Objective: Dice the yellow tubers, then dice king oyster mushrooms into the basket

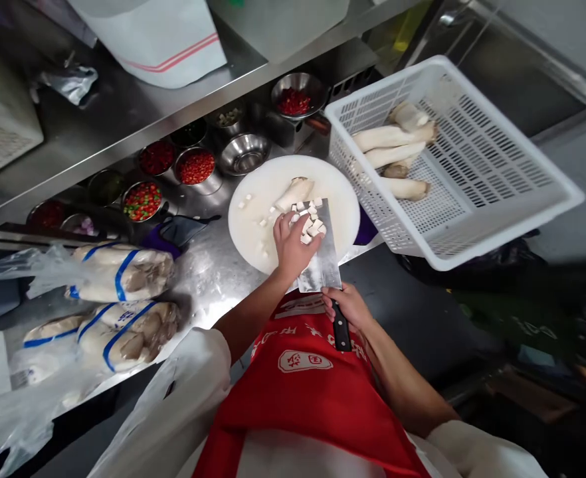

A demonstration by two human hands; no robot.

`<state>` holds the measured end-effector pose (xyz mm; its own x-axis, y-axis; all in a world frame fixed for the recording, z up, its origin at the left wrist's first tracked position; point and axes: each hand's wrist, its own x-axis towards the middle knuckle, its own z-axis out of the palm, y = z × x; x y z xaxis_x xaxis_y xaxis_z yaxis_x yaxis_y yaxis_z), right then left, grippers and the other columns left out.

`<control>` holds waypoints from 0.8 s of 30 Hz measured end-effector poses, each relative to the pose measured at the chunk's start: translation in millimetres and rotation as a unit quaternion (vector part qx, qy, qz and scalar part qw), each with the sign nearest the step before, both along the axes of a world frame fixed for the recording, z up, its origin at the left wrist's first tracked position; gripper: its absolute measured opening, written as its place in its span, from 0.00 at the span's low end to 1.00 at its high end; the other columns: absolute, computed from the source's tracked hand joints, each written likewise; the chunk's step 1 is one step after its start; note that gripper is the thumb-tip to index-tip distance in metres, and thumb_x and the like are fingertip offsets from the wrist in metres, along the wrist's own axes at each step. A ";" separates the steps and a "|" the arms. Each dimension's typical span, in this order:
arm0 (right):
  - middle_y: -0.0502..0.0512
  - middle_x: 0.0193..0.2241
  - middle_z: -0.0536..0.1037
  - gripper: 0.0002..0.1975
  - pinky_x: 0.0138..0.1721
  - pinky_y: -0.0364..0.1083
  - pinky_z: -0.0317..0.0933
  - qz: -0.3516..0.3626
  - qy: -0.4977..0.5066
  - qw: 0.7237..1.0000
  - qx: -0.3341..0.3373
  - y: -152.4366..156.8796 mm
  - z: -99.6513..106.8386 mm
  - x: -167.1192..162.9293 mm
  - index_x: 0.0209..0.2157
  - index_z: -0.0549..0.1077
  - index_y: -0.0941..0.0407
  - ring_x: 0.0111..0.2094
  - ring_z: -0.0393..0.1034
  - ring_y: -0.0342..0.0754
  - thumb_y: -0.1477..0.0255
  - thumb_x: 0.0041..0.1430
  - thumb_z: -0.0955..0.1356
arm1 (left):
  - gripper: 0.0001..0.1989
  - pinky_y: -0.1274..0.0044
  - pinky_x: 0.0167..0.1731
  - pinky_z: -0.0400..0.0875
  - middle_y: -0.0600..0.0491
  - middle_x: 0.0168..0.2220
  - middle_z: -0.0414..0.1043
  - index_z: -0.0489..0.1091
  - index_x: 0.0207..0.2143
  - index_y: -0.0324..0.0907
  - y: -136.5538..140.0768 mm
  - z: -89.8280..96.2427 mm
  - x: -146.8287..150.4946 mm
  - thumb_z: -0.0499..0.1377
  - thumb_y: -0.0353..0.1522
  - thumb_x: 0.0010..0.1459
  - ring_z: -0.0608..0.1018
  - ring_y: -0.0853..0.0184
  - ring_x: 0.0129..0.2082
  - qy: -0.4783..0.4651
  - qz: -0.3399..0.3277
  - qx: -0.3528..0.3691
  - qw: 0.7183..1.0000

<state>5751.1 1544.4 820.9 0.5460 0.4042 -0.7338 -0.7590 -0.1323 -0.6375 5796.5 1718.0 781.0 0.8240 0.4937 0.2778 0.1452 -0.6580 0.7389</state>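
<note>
My right hand (350,307) is wrapped round the black handle of a cleaver (325,255). The wide blade lies over the near part of a round white cutting board (246,242), bearing a heap of white mushroom cubes (313,228). With its fingers curved round the heap, my left hand (293,247) holds the cubes against the blade. Just beyond them an uncut piece of king oyster mushroom (294,194) lies on the board. Several loose cubes are scattered on the board's left side.
To the right stands a white plastic basket (502,219) with several whole mushrooms (390,137). Bagged mushrooms (128,332) lie on the steel counter (208,265) at left. Behind are bowls of chopped red chillies (196,167) and an empty metal bowl (244,154), under a steel shelf (173,113).
</note>
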 end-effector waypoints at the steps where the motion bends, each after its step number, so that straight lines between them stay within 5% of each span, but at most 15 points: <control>1: 0.46 0.14 0.63 0.16 0.13 0.42 0.56 -0.018 -0.012 1.000 0.000 -6.8 12.4 6.7 0.18 0.65 0.57 0.13 0.56 0.41 0.64 0.47 0.73 | 0.22 0.60 0.63 0.59 0.45 0.56 0.64 0.71 0.50 0.46 -8.0 13.8 14.2 0.65 0.40 0.54 0.62 0.54 0.62 -0.020 -0.018 -0.002 1.000; 5: 0.46 0.15 0.64 0.16 0.14 0.43 0.57 -0.088 -0.098 0.990 -0.041 -42.7 63.2 41.6 0.19 0.65 0.56 0.13 0.58 0.41 0.64 0.46 0.74 | 0.23 0.62 0.64 0.57 0.46 0.57 0.62 0.70 0.52 0.47 -58.4 65.4 85.5 0.63 0.44 0.56 0.61 0.55 0.63 -0.096 -0.097 -0.020 0.990; 8: 0.48 0.14 0.66 0.12 0.16 0.43 0.57 -0.113 -0.187 0.964 -0.148 -77.8 95.5 75.2 0.20 0.65 0.56 0.14 0.60 0.43 0.66 0.48 0.70 | 0.22 0.64 0.64 0.57 0.46 0.57 0.62 0.69 0.53 0.47 -115.7 85.8 144.7 0.60 0.46 0.59 0.62 0.56 0.63 -0.124 -0.160 -0.056 0.978; 11: 0.49 0.15 0.68 0.08 0.17 0.42 0.57 -0.110 -0.271 0.916 -0.274 -115.6 114.9 112.8 0.22 0.66 0.56 0.16 0.63 0.44 0.68 0.47 0.68 | 0.21 0.68 0.62 0.60 0.45 0.56 0.64 0.68 0.54 0.45 -169.9 81.2 200.2 0.59 0.42 0.61 0.66 0.58 0.60 -0.098 -0.239 -0.120 0.959; 14: 0.49 0.17 0.70 0.08 0.17 0.43 0.58 -0.120 -0.299 0.888 -0.328 -154.6 120.9 147.5 0.27 0.66 0.55 0.17 0.64 0.45 0.67 0.45 0.68 | 0.14 0.68 0.56 0.67 0.45 0.48 0.71 0.72 0.48 0.40 -199.1 61.1 242.1 0.59 0.31 0.60 0.73 0.60 0.52 0.026 -0.306 -0.169 0.937; 19: 0.47 0.19 0.69 0.08 0.18 0.43 0.59 -0.128 -0.324 0.868 -0.353 -206.0 121.9 184.8 0.32 0.66 0.54 0.17 0.64 0.45 0.69 0.47 0.67 | 0.10 0.69 0.53 0.70 0.48 0.41 0.74 0.74 0.36 0.40 -187.4 40.5 273.3 0.56 0.22 0.55 0.75 0.61 0.49 0.137 -0.339 -0.137 0.921; 24: 0.46 0.19 0.70 0.11 0.18 0.43 0.58 -0.152 -0.342 0.853 -0.364 -219.9 120.5 205.7 0.37 0.69 0.54 0.18 0.64 0.45 0.69 0.49 0.67 | 0.07 0.72 0.49 0.73 0.51 0.46 0.73 0.72 0.40 0.43 -134.4 33.8 247.7 0.57 0.30 0.61 0.75 0.67 0.48 0.021 -0.264 -0.167 0.950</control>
